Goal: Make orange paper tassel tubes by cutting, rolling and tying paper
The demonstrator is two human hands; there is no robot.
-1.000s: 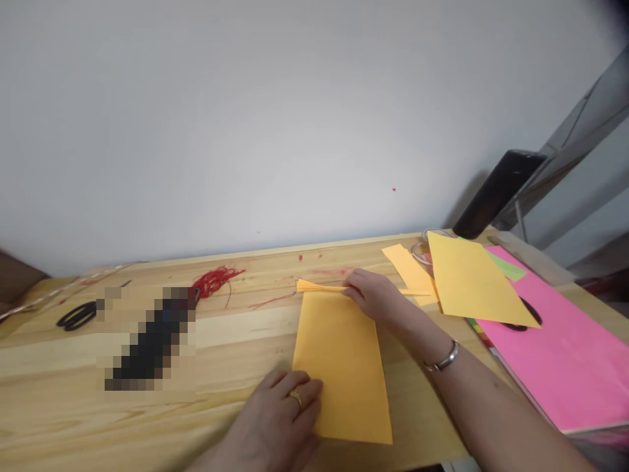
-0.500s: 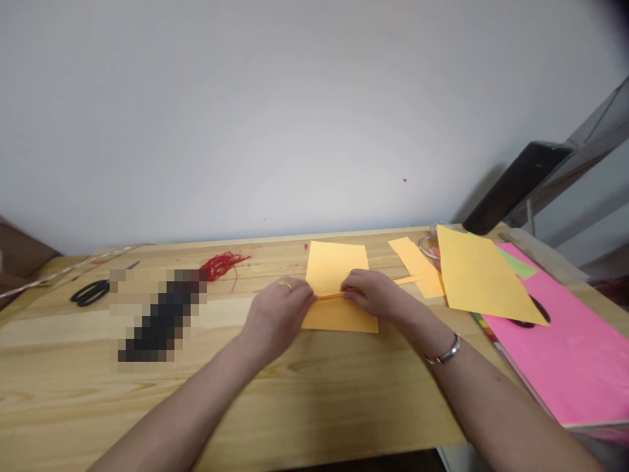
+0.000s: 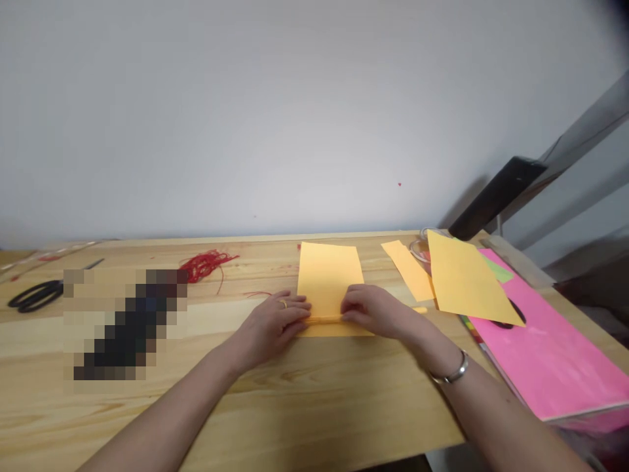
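Observation:
An orange paper sheet (image 3: 328, 278) lies on the wooden table (image 3: 304, 400), its far edge pointing at the wall. A narrow pleated fold (image 3: 324, 319) runs across it near its front edge. My left hand (image 3: 275, 324), with a ring, presses its closed fingertips on the left end of the fold. My right hand (image 3: 371, 309), with a bracelet at the wrist, pinches the right end. A thin orange strip (image 3: 419, 309) sticks out to the right of my right hand.
To the right lie an orange slip (image 3: 409, 269), a larger yellow-orange sheet (image 3: 464, 278) and a pink sheet (image 3: 545, 347) over other coloured papers. Red thread (image 3: 206, 263) sits near the wall. Black scissors (image 3: 32, 295) lie far left, beside a blurred dark object (image 3: 122, 321).
My left hand came up from the sheet's near edge to the fold. The sheet now lies beyond the fold. Both hands and the fold have drawn slightly toward me.

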